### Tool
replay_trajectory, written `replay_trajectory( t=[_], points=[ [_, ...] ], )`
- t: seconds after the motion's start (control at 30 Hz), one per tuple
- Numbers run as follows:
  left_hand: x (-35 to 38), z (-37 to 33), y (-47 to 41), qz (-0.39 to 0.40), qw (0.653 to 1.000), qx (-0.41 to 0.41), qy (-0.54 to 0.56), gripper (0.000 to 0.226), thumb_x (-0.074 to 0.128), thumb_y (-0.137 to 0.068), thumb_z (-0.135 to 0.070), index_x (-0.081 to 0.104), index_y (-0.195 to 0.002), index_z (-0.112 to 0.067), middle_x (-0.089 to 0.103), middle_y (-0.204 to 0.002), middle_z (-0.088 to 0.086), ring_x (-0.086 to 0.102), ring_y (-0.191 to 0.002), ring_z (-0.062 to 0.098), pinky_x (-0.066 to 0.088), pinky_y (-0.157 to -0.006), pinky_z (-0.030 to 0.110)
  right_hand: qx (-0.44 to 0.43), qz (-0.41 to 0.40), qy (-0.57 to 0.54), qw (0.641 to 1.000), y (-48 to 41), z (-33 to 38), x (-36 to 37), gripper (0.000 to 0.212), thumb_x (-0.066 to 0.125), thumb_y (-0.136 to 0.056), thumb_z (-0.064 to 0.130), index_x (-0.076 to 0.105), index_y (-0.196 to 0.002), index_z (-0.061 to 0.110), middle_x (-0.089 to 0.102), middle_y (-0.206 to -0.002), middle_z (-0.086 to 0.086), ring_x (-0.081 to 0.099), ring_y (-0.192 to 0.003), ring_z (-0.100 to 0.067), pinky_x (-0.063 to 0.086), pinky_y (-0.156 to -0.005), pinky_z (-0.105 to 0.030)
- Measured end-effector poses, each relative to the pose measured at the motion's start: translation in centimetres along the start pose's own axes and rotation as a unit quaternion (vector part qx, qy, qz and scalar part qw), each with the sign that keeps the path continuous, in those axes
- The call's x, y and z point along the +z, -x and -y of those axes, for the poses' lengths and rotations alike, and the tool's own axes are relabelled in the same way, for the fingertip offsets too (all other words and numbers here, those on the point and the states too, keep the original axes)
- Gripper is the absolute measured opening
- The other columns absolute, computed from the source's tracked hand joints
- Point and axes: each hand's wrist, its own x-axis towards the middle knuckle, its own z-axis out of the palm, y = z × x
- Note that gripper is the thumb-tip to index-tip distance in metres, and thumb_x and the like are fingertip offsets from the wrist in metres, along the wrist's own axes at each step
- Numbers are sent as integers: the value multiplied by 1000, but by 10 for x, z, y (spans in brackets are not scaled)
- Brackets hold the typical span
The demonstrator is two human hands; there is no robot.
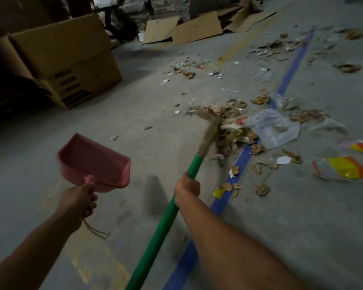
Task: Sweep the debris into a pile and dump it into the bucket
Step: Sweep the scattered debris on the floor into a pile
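Observation:
My right hand (187, 188) grips the green handle of a broom (168, 218). Its straw head (211, 130) is blurred and touches the near edge of a heap of debris (235, 132): torn cardboard scraps, paper bits and a clear plastic bag (275, 127). My left hand (80, 199) holds a pink dustpan (94, 162) by its handle, raised above the floor to the left of the broom, its mouth pointing away from me. More debris lies scattered far ahead and to the right. No bucket is in view.
A blue tape line (289, 80) runs along the concrete floor through the debris. Large cardboard boxes (65, 59) stand at the left. Flattened cardboard sheets (189, 30) lie at the back. Yellow and red foil wrappers (348, 168) lie at the right.

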Motion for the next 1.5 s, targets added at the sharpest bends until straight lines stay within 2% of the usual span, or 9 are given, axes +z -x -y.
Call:
replay_trajectory(
  t=[0.27,0.5,0.67,0.77,0.83,1.0,1.13,1.4,1.5],
  points=[
    [-45,-77,7,-48,998,-3,-31,22,59,-99,-25,56,-87,-6,49,-70,12,38,-47,17,27,-30,13,-91,113,54,988,76,46,29,57,51,-95,54,64,-122,6,69,-119,-15,65,-111,-35,54,-91,-39],
    [-101,-65,-51,-108,994,-25,-7,25,51,-99,-19,52,-79,-5,48,-67,11,37,-49,18,26,-31,13,-104,163,170,966,65,20,61,76,55,-67,74,70,-93,5,75,-86,-16,73,-74,-33,63,-67,-44],
    [-87,-62,-121,-69,987,-72,125,16,48,-100,-15,57,-99,-1,63,-74,13,53,-33,15,38,-34,18,-117,176,172,962,59,24,86,48,62,-93,50,63,-81,4,63,-58,-11,59,-44,-24,45,-42,-26],
    [-70,-86,-171,-26,964,-136,228,16,41,-101,-2,53,-91,-5,65,-59,8,71,-67,19,59,-58,31,-140,181,166,959,43,35,115,43,61,-95,44,62,-81,4,59,-58,-13,54,-41,-22,43,-42,-26],
    [-64,-99,-200,-21,952,-190,239,19,40,-100,-2,55,-89,-3,62,-77,10,68,-78,25,59,-75,44,-142,186,168,958,33,48,139,41,61,-96,42,61,-85,3,58,-59,-14,52,-42,-22,42,-43,-27],
    [-75,-79,-284,-36,985,-105,131,13,44,-97,3,56,-103,6,65,-81,19,61,-64,22,57,-51,30,-163,194,205,945,19,76,203,37,59,-98,40,60,-88,4,54,-59,-13,48,-38,-19,40,-41,-24],
    [-101,-41,-330,-81,989,-99,70,44,42,-104,-30,55,-74,0,50,-34,2,40,-44,18,30,-41,22,-161,213,265,926,30,71,248,35,59,-97,41,57,-80,10,55,-58,-12,48,-39,-19,40,-41,-23],
    [-93,-23,-365,-146,982,-114,35,39,41,-104,-35,55,-97,1,51,-64,11,42,-47,17,31,-40,22,-40,327,340,881,16,3,311,36,60,-97,38,55,-76,9,52,-53,-8,48,-36,-16,38,-38,-21],
    [-71,-27,-374,-128,986,-109,26,36,44,-103,-33,56,-94,1,51,-65,11,44,-48,18,33,-43,24,-11,300,328,895,-17,-3,300,38,61,-97,38,55,-77,7,51,-53,-9,47,-38,-17,38,-39,-21]
  ],
)
